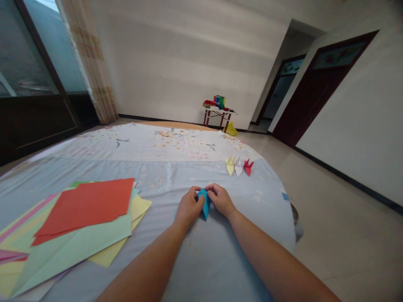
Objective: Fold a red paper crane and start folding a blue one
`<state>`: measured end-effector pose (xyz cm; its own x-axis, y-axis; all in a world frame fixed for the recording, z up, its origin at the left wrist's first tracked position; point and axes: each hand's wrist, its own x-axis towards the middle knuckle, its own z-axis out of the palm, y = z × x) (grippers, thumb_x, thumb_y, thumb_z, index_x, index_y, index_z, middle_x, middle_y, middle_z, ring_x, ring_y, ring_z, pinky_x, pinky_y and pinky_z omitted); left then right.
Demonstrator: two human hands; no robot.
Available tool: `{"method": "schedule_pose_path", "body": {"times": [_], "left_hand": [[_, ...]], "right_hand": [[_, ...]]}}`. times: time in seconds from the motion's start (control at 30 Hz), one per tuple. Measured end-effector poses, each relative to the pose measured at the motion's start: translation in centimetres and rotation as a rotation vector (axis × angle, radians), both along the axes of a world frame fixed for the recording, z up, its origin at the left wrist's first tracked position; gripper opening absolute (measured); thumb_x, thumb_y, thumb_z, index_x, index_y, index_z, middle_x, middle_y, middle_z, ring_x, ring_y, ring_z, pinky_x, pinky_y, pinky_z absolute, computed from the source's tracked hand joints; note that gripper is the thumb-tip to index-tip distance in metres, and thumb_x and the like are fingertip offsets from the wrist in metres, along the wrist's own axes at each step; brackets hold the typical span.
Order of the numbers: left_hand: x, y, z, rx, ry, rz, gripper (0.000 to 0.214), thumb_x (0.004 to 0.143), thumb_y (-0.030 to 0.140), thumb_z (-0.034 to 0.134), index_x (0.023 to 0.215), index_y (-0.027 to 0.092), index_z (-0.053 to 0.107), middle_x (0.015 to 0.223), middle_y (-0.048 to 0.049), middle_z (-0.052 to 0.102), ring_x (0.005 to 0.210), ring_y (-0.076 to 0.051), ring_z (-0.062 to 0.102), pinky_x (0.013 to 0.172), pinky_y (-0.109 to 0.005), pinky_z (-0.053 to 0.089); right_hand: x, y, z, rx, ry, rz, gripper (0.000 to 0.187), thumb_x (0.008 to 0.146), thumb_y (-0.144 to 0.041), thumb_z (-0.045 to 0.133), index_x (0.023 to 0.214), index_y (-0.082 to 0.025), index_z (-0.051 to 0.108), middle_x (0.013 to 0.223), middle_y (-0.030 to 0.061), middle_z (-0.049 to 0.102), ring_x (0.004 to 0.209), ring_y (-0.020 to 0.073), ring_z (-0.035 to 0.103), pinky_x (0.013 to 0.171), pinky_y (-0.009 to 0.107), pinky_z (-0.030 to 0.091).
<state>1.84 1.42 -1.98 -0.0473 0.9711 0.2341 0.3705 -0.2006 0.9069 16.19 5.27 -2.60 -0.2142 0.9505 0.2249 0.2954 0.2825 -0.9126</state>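
Note:
A piece of blue folded paper (205,206) is held between my two hands over the middle of the table, its narrow point toward me. My left hand (190,205) pinches its left side, thumb on top. My right hand (221,199) grips the upper right edge with thumb and fingers closed on it. Beyond my right hand, three small folded paper figures stand in a row: a yellow one (230,166), a white one (238,167) and a red one (248,167).
To the left lies a loose pile of coloured paper, with orange-red sheets (91,205) over pale green ones (85,243). A floral cloth covers the round table (151,172). A small side table (217,111) with things on it stands by the far wall.

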Motion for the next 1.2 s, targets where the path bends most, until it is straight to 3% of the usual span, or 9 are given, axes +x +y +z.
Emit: {"method": "schedule_pose_path", "body": {"times": [0.43, 0.8, 1.07, 1.2], "left_hand": [[0.2, 0.0, 1.2, -0.028, 0.061, 0.028, 0.028, 0.073, 0.031, 0.049, 0.096, 0.017, 0.059, 0.059, 0.0040, 0.057, 0.053, -0.013, 0.052, 0.049, -0.022, 0.037], [0.6, -0.4, 1.8, -0.010, 0.061, 0.062, 0.026, 0.071, 0.030, 0.049, 0.090, 0.016, 0.060, 0.057, 0.0030, 0.058, 0.050, -0.014, 0.051, 0.049, -0.023, 0.038], [0.3, -0.3, 1.4, -0.060, -0.034, 0.017, 0.027, 0.072, 0.029, 0.049, 0.094, 0.017, 0.059, 0.059, 0.0032, 0.060, 0.049, -0.014, 0.052, 0.047, -0.023, 0.038], [0.0, -0.2, 1.4, -0.094, -0.073, -0.014, 0.027, 0.074, 0.029, 0.048, 0.097, 0.018, 0.057, 0.065, 0.0023, 0.062, 0.052, -0.014, 0.054, 0.049, -0.023, 0.041]], "right_hand": [[0.1, 0.5, -0.2, 0.008, 0.042, 0.052, 0.020, 0.074, -0.018, 0.046, 0.088, -0.018, 0.059, 0.073, -0.0012, 0.061, 0.063, 0.0116, 0.054, 0.059, 0.023, 0.043], [-0.2, 0.2, 0.2, 0.029, 0.059, 0.001, 0.018, 0.071, -0.015, 0.047, 0.081, -0.018, 0.062, 0.066, -0.0026, 0.059, 0.060, 0.0115, 0.052, 0.057, 0.022, 0.041], [0.0, 0.4, 0.1, -0.023, 0.071, 0.029, 0.018, 0.074, -0.018, 0.048, 0.086, -0.017, 0.061, 0.071, -0.0016, 0.061, 0.062, 0.0113, 0.053, 0.059, 0.022, 0.043], [0.3, 0.4, 0.4, -0.124, 0.217, 0.081, 0.019, 0.074, -0.020, 0.052, 0.089, -0.017, 0.061, 0.076, -0.0002, 0.063, 0.067, 0.0120, 0.055, 0.063, 0.023, 0.043]]}}
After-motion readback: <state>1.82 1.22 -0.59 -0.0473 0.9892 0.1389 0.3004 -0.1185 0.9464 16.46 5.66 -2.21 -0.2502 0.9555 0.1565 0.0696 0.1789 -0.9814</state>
